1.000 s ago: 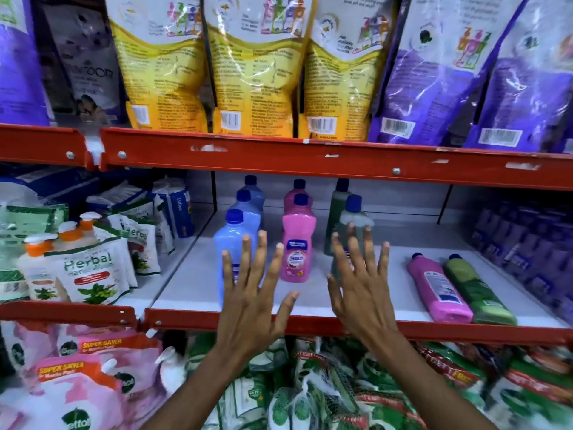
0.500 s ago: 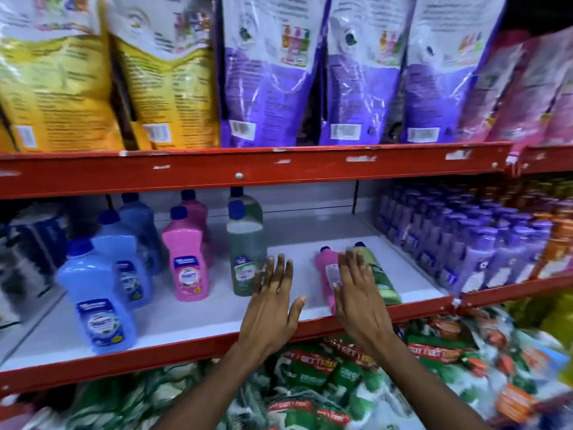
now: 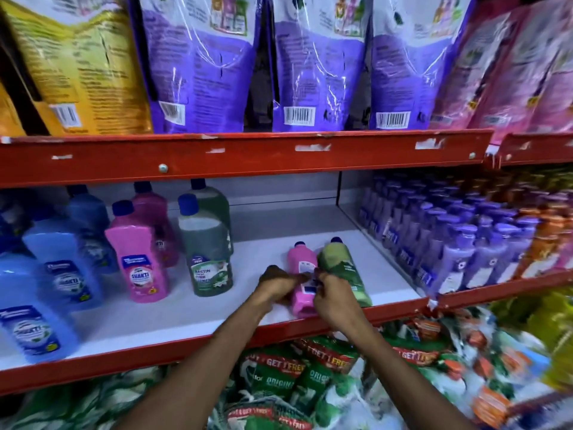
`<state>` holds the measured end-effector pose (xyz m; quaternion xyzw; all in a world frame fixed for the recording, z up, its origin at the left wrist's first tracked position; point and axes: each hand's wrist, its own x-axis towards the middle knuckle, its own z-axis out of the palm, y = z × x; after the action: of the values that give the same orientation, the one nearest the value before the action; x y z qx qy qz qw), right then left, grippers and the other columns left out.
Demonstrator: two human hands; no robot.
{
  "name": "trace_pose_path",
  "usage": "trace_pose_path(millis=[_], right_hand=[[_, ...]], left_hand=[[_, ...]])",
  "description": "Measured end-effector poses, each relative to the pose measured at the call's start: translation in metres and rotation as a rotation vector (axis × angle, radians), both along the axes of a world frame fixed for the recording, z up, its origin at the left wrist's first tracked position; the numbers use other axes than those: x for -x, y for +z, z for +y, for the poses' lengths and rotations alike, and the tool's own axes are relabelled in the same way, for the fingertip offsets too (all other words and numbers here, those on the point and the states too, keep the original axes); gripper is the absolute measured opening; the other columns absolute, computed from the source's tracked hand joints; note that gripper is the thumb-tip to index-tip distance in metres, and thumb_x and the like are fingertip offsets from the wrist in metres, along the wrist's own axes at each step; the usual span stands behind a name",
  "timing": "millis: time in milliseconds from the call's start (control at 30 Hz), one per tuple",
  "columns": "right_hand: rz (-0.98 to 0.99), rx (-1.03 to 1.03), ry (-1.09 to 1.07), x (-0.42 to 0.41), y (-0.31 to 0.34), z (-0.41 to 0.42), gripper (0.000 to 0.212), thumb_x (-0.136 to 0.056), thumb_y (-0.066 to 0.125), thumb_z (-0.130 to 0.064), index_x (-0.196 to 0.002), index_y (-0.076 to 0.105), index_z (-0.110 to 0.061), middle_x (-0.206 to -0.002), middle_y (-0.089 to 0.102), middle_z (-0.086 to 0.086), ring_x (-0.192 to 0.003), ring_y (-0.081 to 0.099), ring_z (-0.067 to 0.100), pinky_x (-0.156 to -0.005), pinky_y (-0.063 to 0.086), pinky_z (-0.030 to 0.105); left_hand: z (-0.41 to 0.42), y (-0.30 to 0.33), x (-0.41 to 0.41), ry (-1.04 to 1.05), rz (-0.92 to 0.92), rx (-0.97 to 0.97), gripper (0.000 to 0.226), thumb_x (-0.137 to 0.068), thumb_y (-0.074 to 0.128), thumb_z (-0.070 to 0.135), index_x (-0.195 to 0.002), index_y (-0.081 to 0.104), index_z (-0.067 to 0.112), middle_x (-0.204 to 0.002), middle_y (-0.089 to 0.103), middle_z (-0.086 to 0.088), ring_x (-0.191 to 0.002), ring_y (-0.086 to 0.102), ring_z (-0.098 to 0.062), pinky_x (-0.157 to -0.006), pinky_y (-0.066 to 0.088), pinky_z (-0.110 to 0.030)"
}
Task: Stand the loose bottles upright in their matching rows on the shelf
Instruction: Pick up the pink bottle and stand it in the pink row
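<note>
Two loose bottles lie side by side on the white shelf (image 3: 269, 240), caps pointing to the back: a pink bottle (image 3: 302, 262) and a green bottle (image 3: 338, 262) to its right. My left hand (image 3: 277, 282) is closed on the pink bottle's left side near its base. My right hand (image 3: 333, 301) is curled over the seam between the two, apparently gripping the green bottle's lower part. To the left stand upright rows: blue bottles (image 3: 59, 265), pink bottles (image 3: 136, 252) and green bottles (image 3: 207, 252).
Packed rows of purple bottles (image 3: 449, 252) and orange bottles (image 3: 548, 240) fill the shelf to the right, behind a divider. A red beam (image 3: 248, 153) with large pouches (image 3: 316, 57) hangs low above. Green packs (image 3: 294, 377) lie below the red front lip (image 3: 155, 355).
The view has swung right. Both hands moved from open in front of the upright rows to the two lying bottles and closed on them.
</note>
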<state>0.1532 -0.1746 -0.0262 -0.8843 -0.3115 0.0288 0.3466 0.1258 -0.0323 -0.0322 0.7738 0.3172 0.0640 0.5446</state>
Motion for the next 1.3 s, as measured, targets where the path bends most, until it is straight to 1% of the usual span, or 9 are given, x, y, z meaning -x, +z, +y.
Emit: trace_pose_path(millis=[133, 300, 433, 533, 767, 900, 1000, 1100, 1300], right_hand=[[0.04, -0.086, -0.03, 0.001, 0.002, -0.001, 0.03, -0.088, 0.049, 0.003, -0.11, 0.068, -0.006, -0.099, 0.074, 0.015, -0.071, 0.056, 0.017, -0.06, 0.035, 0.008], [0.082, -0.245, -0.101, 0.001, 0.009, 0.002, 0.018, -0.093, 0.06, -0.018, -0.105, 0.07, -0.008, -0.101, 0.077, 0.01, -0.073, 0.063, 0.017, -0.056, 0.046, 0.01], [0.274, -0.445, 0.045, 0.029, 0.016, 0.021, 0.025, -0.089, 0.067, -0.01, -0.114, 0.069, -0.009, -0.112, 0.075, 0.012, -0.096, 0.073, 0.023, -0.087, 0.06, 0.048], [0.267, -0.549, 0.107, 0.065, 0.02, 0.049, 0.028, -0.084, 0.072, -0.005, -0.111, 0.071, -0.011, -0.108, 0.077, 0.007, -0.095, 0.074, 0.019, -0.085, 0.061, 0.042], [0.156, -0.61, 0.197, 0.149, 0.014, 0.145, 0.03, -0.08, 0.074, -0.001, -0.107, 0.071, -0.014, -0.091, 0.071, -0.016, -0.076, 0.065, -0.02, -0.069, 0.048, -0.002], [0.13, -0.568, 0.206, 0.174, 0.011, 0.187, 0.032, -0.082, 0.066, 0.004, -0.111, 0.071, -0.009, -0.104, 0.077, 0.0, -0.088, 0.072, 0.004, -0.08, 0.054, 0.011], [0.08, -0.537, 0.188, 0.18, 0.008, 0.205, 0.035, -0.082, 0.061, 0.007, -0.112, 0.072, -0.009, -0.106, 0.077, 0.005, -0.087, 0.07, 0.011, -0.074, 0.049, 0.005], [0.061, -0.535, 0.159, 0.181, 0.003, 0.213, 0.041, -0.082, 0.056, 0.01, -0.112, 0.072, -0.013, -0.103, 0.077, 0.005, -0.087, 0.071, 0.015, -0.076, 0.051, 0.012], [0.182, -0.517, 0.173, 0.175, -0.002, 0.21, 0.04, -0.081, 0.059, 0.005, -0.116, 0.063, -0.014, -0.098, 0.077, 0.008, -0.091, 0.072, 0.022, -0.086, 0.059, 0.036]], left_hand=[[-0.001, 0.009, 0.002, 0.026, -0.053, 0.229, 0.05, -0.074, 0.085, 0.021, -0.115, 0.069, -0.005, -0.112, 0.075, -0.022, -0.085, 0.074, -0.032, -0.071, 0.061, -0.038], [0.003, 0.017, 0.03, 0.03, -0.225, 0.355, 0.037, -0.084, 0.073, 0.0, -0.12, 0.065, -0.006, -0.123, 0.07, -0.026, -0.093, 0.067, -0.029, -0.07, 0.059, -0.034], [0.028, 0.026, 0.078, 0.006, -0.375, 0.289, 0.035, -0.086, 0.069, -0.005, -0.12, 0.063, 0.004, -0.122, 0.071, -0.018, -0.099, 0.07, -0.029, -0.079, 0.061, -0.033], [0.059, 0.025, 0.127, -0.012, -0.497, 0.253, 0.033, -0.088, 0.067, -0.004, -0.115, 0.063, 0.014, -0.113, 0.074, -0.007, -0.095, 0.074, -0.017, -0.078, 0.063, -0.027], [0.126, 0.003, 0.212, 0.188, -0.615, -0.012, 0.04, -0.092, 0.055, -0.011, -0.12, 0.059, 0.018, -0.105, 0.074, 0.009, -0.088, 0.072, 0.005, -0.076, 0.058, -0.014], [0.149, 0.003, 0.234, 0.247, -0.594, -0.128, 0.046, -0.091, 0.052, -0.015, -0.121, 0.055, 0.02, -0.114, 0.069, 0.001, -0.097, 0.07, 0.0, -0.083, 0.055, -0.013], [0.154, 0.0, 0.241, 0.294, -0.566, -0.193, 0.047, -0.088, 0.059, -0.012, -0.131, 0.053, 0.005, -0.123, 0.068, -0.015, -0.113, 0.067, -0.028, -0.099, 0.054, -0.038], [0.153, -0.004, 0.253, 0.333, -0.508, -0.289, 0.044, -0.083, 0.06, 0.009, -0.126, 0.055, 0.009, -0.118, 0.07, -0.012, -0.111, 0.068, -0.031, -0.099, 0.053, -0.051], [0.16, -0.007, 0.264, 0.207, -0.369, -0.486, 0.023, -0.091, 0.046, -0.004, -0.111, 0.046, 0.007, -0.099, 0.065, -0.008, -0.091, 0.065, -0.025, -0.083, 0.053, -0.035]])
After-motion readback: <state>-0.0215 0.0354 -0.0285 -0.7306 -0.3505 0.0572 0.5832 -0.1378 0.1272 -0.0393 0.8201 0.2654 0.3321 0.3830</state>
